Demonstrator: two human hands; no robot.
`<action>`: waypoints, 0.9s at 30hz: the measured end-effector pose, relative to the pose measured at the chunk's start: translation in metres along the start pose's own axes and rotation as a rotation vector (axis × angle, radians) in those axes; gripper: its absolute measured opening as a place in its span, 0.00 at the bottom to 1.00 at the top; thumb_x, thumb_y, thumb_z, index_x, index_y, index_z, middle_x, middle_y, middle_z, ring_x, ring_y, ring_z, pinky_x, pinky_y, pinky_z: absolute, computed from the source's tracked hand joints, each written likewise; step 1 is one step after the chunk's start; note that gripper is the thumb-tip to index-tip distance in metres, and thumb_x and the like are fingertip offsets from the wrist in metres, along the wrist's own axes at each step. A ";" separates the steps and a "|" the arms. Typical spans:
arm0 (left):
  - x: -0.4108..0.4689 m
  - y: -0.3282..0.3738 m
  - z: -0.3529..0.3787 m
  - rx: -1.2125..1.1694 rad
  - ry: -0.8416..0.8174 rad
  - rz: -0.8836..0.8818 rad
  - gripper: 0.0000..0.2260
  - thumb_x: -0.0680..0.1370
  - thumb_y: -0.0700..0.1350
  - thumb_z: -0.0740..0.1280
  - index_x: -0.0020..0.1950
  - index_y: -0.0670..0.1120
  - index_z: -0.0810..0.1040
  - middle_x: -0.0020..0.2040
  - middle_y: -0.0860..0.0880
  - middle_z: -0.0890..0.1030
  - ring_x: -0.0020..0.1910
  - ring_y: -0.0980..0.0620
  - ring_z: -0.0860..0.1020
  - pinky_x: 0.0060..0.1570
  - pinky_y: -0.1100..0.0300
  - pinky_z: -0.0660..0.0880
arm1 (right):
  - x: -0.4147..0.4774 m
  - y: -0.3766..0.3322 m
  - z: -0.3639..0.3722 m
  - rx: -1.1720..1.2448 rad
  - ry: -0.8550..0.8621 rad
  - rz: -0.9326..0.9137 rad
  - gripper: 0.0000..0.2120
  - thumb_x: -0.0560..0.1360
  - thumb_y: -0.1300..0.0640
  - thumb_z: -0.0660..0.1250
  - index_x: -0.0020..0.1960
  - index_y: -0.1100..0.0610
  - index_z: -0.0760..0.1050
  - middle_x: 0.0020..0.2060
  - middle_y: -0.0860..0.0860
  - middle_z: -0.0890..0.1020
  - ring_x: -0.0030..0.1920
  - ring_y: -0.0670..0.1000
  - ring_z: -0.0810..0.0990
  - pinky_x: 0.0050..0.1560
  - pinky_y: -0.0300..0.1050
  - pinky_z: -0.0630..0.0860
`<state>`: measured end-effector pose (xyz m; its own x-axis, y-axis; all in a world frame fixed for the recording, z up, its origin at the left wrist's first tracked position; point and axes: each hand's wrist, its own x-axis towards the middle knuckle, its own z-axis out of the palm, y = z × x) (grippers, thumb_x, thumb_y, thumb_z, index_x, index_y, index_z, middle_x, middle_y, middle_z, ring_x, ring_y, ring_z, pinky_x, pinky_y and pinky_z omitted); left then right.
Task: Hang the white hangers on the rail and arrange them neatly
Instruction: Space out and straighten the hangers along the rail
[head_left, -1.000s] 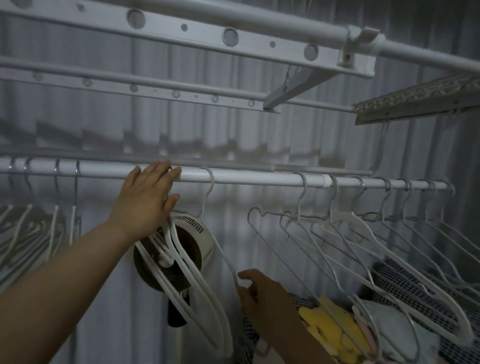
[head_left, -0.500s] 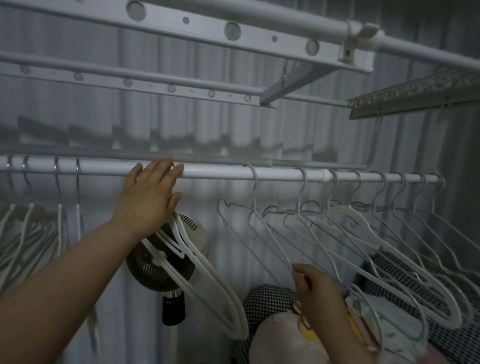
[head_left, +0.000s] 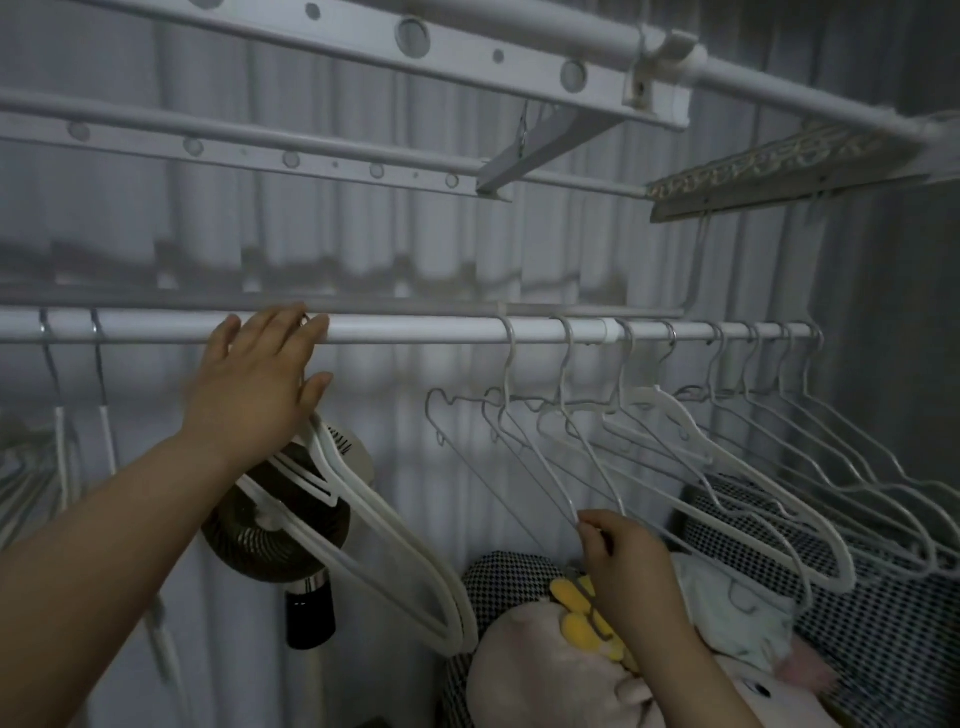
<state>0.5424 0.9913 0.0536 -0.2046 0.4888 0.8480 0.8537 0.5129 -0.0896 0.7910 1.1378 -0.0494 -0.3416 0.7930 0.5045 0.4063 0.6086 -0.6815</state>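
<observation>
My right fingers (head_left: 589, 522) pinch the end hanger (head_left: 508, 374) low down; left fingers (head_left: 291, 322) lie straight on the rail (head_left: 415, 330), well leftward.

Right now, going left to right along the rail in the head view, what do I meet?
Two hangers → left hand, fingers up at the rail → a bare stretch of rail → row of hangers out to the right end.

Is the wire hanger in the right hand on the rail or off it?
On. The hanger has its hook looped over the rail, and the right hand pinches its sloping wire.
</observation>
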 end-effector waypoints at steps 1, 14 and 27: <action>0.000 0.000 0.000 0.002 -0.004 -0.001 0.22 0.71 0.46 0.64 0.62 0.37 0.74 0.61 0.34 0.76 0.61 0.35 0.74 0.61 0.37 0.64 | 0.000 0.000 0.000 -0.005 0.002 -0.002 0.13 0.78 0.62 0.58 0.58 0.62 0.77 0.53 0.58 0.82 0.52 0.56 0.79 0.51 0.43 0.73; -0.002 -0.005 -0.005 -0.025 0.002 -0.034 0.21 0.72 0.41 0.70 0.63 0.37 0.73 0.63 0.35 0.74 0.64 0.35 0.71 0.64 0.38 0.61 | 0.023 -0.040 0.009 -0.230 -0.284 -0.022 0.13 0.78 0.48 0.57 0.56 0.55 0.70 0.52 0.52 0.80 0.51 0.52 0.76 0.40 0.38 0.68; -0.005 -0.015 -0.013 -0.014 -0.032 -0.057 0.22 0.70 0.39 0.71 0.64 0.38 0.73 0.64 0.36 0.74 0.65 0.36 0.71 0.65 0.39 0.60 | 0.043 -0.070 0.024 -0.208 -0.167 -0.235 0.17 0.80 0.54 0.53 0.65 0.58 0.70 0.56 0.56 0.80 0.57 0.54 0.77 0.50 0.41 0.72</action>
<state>0.5366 0.9717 0.0574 -0.2681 0.4812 0.8346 0.8469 0.5307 -0.0340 0.7277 1.1288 0.0070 -0.5733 0.6258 0.5289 0.4586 0.7800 -0.4258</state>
